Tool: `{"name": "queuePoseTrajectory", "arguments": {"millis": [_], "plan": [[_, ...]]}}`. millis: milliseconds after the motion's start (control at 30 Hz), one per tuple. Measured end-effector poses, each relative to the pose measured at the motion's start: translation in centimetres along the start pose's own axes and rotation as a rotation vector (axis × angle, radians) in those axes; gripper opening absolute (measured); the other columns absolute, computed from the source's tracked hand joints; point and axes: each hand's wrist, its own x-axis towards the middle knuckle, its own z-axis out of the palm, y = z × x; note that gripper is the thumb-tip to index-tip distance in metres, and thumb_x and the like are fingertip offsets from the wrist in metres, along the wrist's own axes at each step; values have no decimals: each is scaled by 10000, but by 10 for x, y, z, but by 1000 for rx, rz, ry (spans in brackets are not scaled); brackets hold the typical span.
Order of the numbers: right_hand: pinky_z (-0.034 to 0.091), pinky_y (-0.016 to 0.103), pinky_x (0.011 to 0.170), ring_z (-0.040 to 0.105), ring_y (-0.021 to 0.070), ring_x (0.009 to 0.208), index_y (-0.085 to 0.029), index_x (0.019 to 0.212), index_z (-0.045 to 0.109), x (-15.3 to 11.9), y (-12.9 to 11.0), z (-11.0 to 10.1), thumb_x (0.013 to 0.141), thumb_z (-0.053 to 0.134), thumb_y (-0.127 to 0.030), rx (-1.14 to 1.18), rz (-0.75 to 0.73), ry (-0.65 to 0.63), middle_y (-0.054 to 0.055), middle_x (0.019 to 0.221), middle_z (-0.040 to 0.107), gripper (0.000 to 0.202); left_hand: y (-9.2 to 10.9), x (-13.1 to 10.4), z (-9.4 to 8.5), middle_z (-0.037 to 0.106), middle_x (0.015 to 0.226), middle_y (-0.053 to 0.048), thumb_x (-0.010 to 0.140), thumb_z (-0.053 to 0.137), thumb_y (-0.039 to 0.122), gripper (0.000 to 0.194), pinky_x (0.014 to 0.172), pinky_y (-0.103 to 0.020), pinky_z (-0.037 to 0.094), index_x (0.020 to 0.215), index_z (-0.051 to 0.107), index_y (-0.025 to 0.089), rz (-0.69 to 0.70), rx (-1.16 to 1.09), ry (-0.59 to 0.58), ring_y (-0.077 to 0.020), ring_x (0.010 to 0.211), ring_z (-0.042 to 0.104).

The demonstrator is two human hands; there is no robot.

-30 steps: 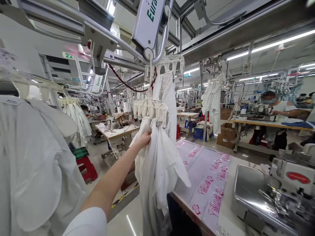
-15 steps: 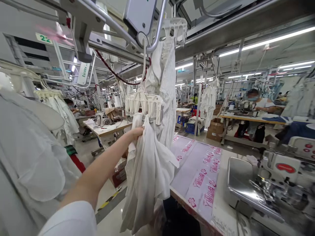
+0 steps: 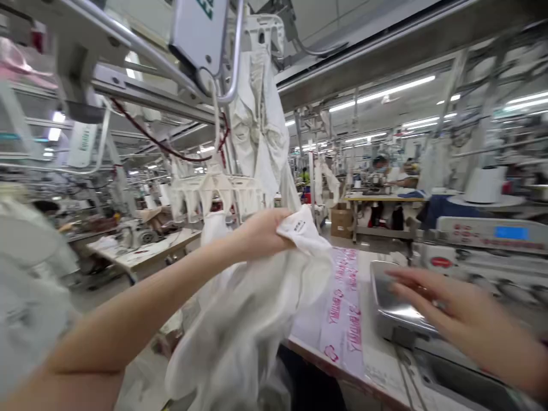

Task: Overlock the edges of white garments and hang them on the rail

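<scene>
My left hand (image 3: 272, 231) is closed on the top edge of a white garment (image 3: 252, 308), which hangs down blurred and shows a small dark printed label near my fingertips. Just behind that hand is a white plastic clip hanger (image 3: 216, 191) with more white cloth still hanging below it. On the right, my right hand (image 3: 432, 297) is blurred, its fingers stretched out and apart, over the metal plate of a sewing machine (image 3: 471, 265). Nothing shows between those fingers.
A worktable (image 3: 317, 334) covered with pink-printed plastic film lies ahead. Overhead runs a metal rail (image 3: 368, 51) with hanging white garments (image 3: 259, 123). Another sewing table (image 3: 145, 248) stands at left. People sit at machines farther back, near a cardboard box (image 3: 341, 221).
My left hand has drawn the white garment away from the clip hanger toward the right. My right hand has come into view over the machine. The camera has turned rightward.
</scene>
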Motion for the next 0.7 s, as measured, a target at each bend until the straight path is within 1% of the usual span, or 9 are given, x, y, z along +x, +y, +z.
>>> {"name": "queuePoseTrajectory", "arguments": {"millis": [67,167,267,333,400,500,567,600,700], "plan": [[441,248,498,531,144,595,-236,1072,466,14,-15,9,811,456,-361,223,74,-108,24,739,571,289,-1,5,29,597,740,7,676,570,299,187,597,-215,398,784,566,145,24,-37,-59,-144,705,551],[342,187,356,417,88,396,-213,1078,385,27,-28,33,810,444,-367,565,220,-222,-51,548,466,315,-9,15,63,591,731,4,672,557,267,162,572,-215,391,774,554,141,-29,-146,-145,-150,685,544],[342,178,329,439,88,369,-197,960,416,21,-21,54,778,478,-420,804,407,-295,-52,530,489,294,-15,23,104,582,749,-6,654,559,217,181,606,-241,405,818,544,142,-112,-250,-71,-162,701,542],[440,212,443,558,132,550,-189,912,443,7,-7,63,754,520,-424,983,533,-221,1,663,567,293,-11,19,144,579,883,-38,644,568,184,324,679,-269,424,961,509,148,-169,-386,45,-178,781,545],[471,239,596,580,158,751,-185,918,473,-10,12,67,744,551,-408,1150,645,-110,39,827,591,293,1,6,189,499,1102,-86,657,568,170,521,760,-293,431,1147,392,172,-195,-592,96,-194,912,525],[449,249,665,570,161,779,-177,962,499,-40,40,65,703,626,-355,1229,749,-40,42,865,596,339,24,-26,239,266,1326,-105,722,518,176,685,874,-311,399,1297,153,247,-166,-906,-31,-202,1122,410],[440,260,666,567,163,744,-167,944,514,-60,55,61,667,666,-334,1196,797,-21,30,809,599,358,31,-41,248,288,1318,-111,768,470,211,638,873,-338,403,1308,135,268,-201,-1003,-185,-211,1139,401],[437,265,664,565,164,733,-165,929,522,-68,60,59,662,669,-339,1176,818,-24,25,792,597,351,31,-43,246,339,1286,-113,781,460,245,595,854,-354,413,1300,169,274,-240,-990,-204,-219,1114,427],[429,272,681,557,166,755,-170,912,540,-83,66,53,683,643,-361,1132,827,-130,18,811,591,315,19,-37,237,381,1257,-101,720,559,336,631,864,-397,389,1270,254,281,-321,-805,-92,-251,1109,420]]}}
